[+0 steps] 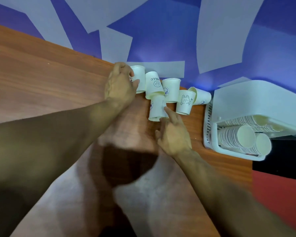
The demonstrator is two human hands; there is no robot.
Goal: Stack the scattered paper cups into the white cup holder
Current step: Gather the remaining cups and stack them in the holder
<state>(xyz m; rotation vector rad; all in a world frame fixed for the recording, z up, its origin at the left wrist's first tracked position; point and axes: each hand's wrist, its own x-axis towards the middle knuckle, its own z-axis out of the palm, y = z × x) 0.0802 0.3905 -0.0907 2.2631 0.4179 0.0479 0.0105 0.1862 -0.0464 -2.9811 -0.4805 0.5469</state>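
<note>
Several white paper cups stand or lie in a cluster at the table's far edge. My left hand (120,83) grips the leftmost cup (139,77), fingers curled round its side. Beside it an upside-down "HELLO" cup (153,85) leans on an inverted cup (156,108). My right hand (173,134) touches that inverted cup with its outstretched index finger. Further right are an upright cup (171,89), a bunny cup (185,101) and a tipped-over cup (201,96). The white cup holder (246,101) sits at the right with stacked cups (243,137) lying inside.
The wooden table (50,79) stretches left and toward me. A blue wall with pale paper shapes (161,40) rises right behind the cups. The table's right edge (250,168) drops to a red and black floor below the holder.
</note>
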